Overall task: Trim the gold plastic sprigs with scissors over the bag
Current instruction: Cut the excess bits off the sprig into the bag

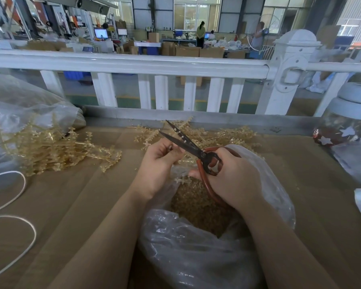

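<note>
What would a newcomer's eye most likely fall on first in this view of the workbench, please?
Probably the scissors at centre, blades parted, their red handles gripped by the right hand, while the left hand pinches something small beside the blades. Directly below sits the open clear bag holding gold trimmings. Heaps of gold sprigs lie at left, spilling from another clear bag, with more behind the hands.

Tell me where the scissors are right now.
The scissors are centre frame, gripped by the right hand, blades open above the bag, beside the left hand.
</note>
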